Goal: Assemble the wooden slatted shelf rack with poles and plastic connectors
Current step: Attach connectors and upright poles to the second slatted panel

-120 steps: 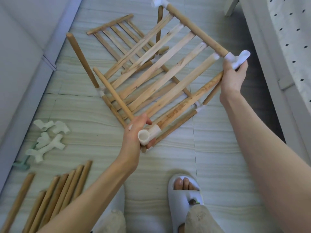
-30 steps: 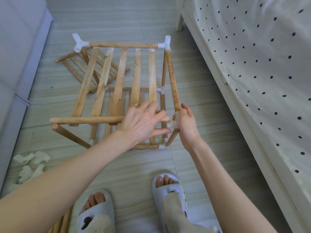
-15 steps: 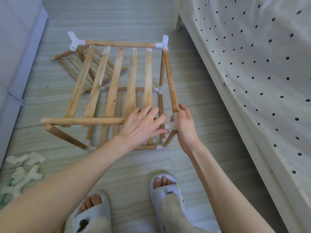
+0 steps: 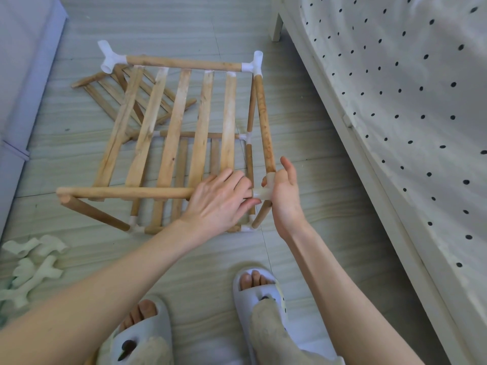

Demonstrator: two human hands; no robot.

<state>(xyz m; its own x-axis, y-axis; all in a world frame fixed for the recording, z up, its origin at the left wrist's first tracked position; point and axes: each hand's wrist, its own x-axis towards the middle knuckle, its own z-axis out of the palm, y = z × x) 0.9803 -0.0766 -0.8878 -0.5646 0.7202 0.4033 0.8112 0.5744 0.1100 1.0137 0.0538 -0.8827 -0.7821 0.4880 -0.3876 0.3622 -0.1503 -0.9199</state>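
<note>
The part-built wooden rack (image 4: 174,127) stands on the floor, its top slatted shelf facing me. White plastic connectors sit at the far left corner (image 4: 109,57) and far right corner (image 4: 255,64). My left hand (image 4: 221,198) wraps the right end of the near front pole (image 4: 123,193). My right hand (image 4: 283,191) holds the near right white connector (image 4: 263,192), which sits on the right side pole (image 4: 263,119). The near left pole end is bare, with no connector on it.
A spare slatted shelf (image 4: 105,93) lies flat behind the rack. Loose white connectors (image 4: 34,262) lie on the floor at the left. A bed with a dotted sheet (image 4: 395,101) runs along the right. My feet in slippers (image 4: 258,291) stand just in front.
Four seconds ago I held the rack tilted up in the air by two connectors. It has since been set down, and both hands have settled at the near right corner.
</note>
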